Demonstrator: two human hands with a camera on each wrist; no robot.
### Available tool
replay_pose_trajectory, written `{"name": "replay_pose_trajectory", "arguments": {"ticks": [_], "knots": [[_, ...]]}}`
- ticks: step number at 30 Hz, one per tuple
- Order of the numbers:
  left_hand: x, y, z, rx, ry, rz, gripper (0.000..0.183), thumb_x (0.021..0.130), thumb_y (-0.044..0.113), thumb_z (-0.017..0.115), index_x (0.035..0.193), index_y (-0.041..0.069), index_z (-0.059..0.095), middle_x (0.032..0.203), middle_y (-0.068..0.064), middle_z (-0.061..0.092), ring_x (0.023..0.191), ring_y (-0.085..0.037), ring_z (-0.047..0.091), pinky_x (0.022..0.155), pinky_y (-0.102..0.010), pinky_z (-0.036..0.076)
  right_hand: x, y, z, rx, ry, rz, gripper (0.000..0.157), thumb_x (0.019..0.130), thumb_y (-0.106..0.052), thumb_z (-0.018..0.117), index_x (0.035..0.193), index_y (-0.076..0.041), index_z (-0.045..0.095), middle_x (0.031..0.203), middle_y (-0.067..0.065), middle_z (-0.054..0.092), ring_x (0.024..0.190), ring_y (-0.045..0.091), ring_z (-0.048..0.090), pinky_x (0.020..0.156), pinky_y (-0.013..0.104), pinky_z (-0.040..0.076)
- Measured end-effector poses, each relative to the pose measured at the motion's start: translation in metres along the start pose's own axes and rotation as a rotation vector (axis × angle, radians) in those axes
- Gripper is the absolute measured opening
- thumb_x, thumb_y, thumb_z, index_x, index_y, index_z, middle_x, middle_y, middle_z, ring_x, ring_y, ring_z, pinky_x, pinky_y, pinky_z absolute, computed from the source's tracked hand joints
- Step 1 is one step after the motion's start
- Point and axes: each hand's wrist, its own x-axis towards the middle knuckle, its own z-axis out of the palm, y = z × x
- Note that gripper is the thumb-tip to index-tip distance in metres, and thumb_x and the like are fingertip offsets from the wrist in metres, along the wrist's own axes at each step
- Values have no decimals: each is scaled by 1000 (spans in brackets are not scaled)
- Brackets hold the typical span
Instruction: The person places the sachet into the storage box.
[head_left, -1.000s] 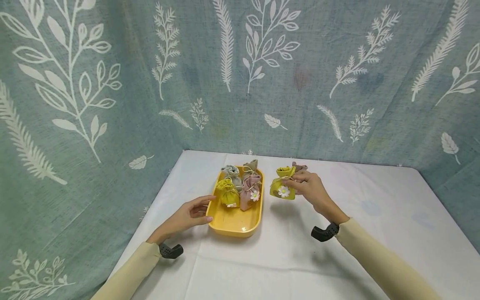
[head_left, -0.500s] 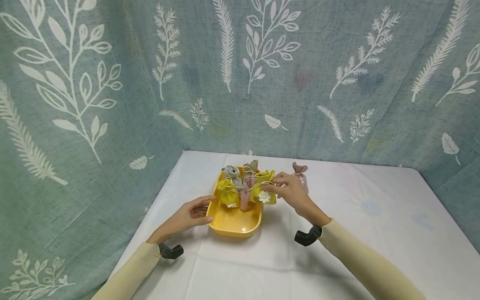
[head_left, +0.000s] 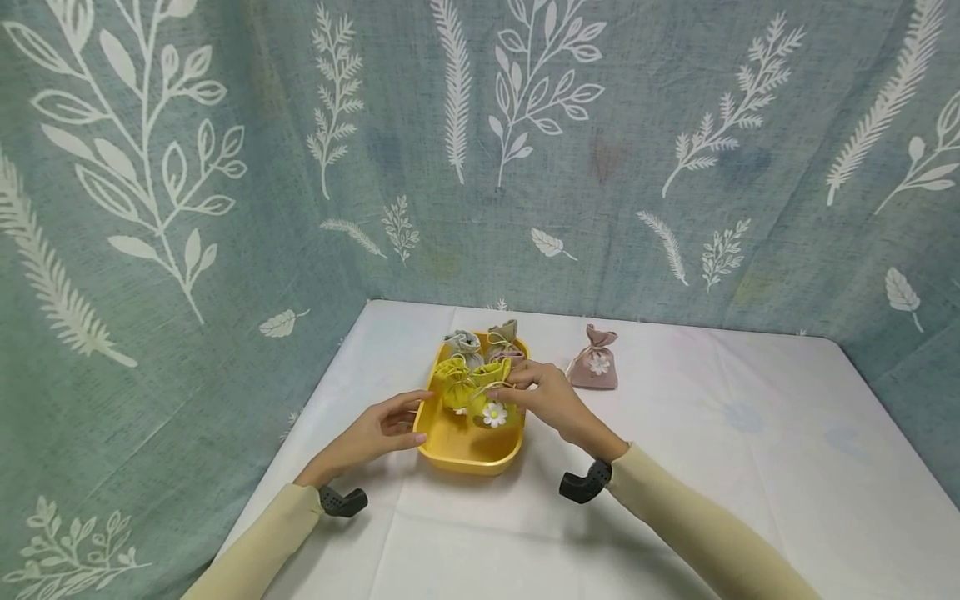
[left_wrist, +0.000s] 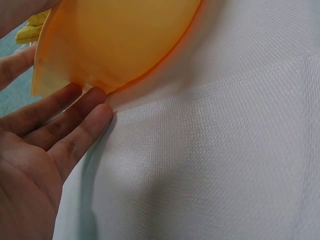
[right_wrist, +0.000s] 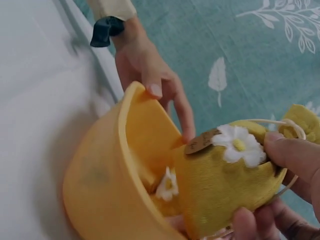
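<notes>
My right hand (head_left: 557, 402) pinches a yellow drawstring pouch (head_left: 482, 407) near its gathered neck and holds it over the right side of a yellow-orange plastic tub (head_left: 468, 465). A white flower and a small brown tag show on this pouch (right_wrist: 225, 190) in the right wrist view. At the tub's left side is my left hand (head_left: 384, 429), its thumb and fingers touching the rim and wall. Its fingers (left_wrist: 75, 137) lie fairly straight against the tub in the left wrist view. Inside the tub sits another yellow pouch (head_left: 452, 379); the held pouch partly hides the others.
Toward the tub's back are a grey-blue pouch (head_left: 463, 343) and a grey-beige pouch (head_left: 504, 332), with part of a pink pouch (head_left: 507, 355). A mauve pouch (head_left: 595, 372) with a white flower stands on the white-covered table (head_left: 712, 433). Leaf-printed green curtains (head_left: 600, 167) hang behind and left.
My right hand has carried the yellow pouch leftward from beside the mauve pouch to over the tub, uncovering the mauve pouch. My left hand stays at the tub.
</notes>
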Motion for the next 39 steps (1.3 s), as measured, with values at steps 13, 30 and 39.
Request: {"name": "replay_pose_trajectory", "arguments": {"ticks": [13, 30, 39], "knots": [[5, 3, 1, 18, -11, 0, 66, 93, 28, 79, 151, 33, 49, 155, 3, 48, 131, -26, 55, 109, -36, 49, 7, -1, 34, 8, -126, -5, 31, 89, -34, 83, 74, -9, 73, 72, 0, 60, 71, 22, 67, 66, 42, 63], [4, 4, 3, 8, -11, -6, 68, 93, 27, 80, 153, 30, 48, 155, 1, 48, 131, -26, 56, 110, -35, 49, 5, 1, 18, -49, -117, 22, 31, 95, -30, 77, 121, -13, 77, 109, -4, 74, 98, 15, 68, 82, 33, 59], [1, 2, 1, 26, 10, -21, 68, 92, 30, 81, 152, 33, 49, 155, 3, 48, 131, -25, 55, 110, -38, 49, -3, 15, -32, -12, -16, 56, 31, 97, -24, 74, 124, -7, 74, 118, 6, 73, 103, 30, 68, 82, 51, 62]]}}
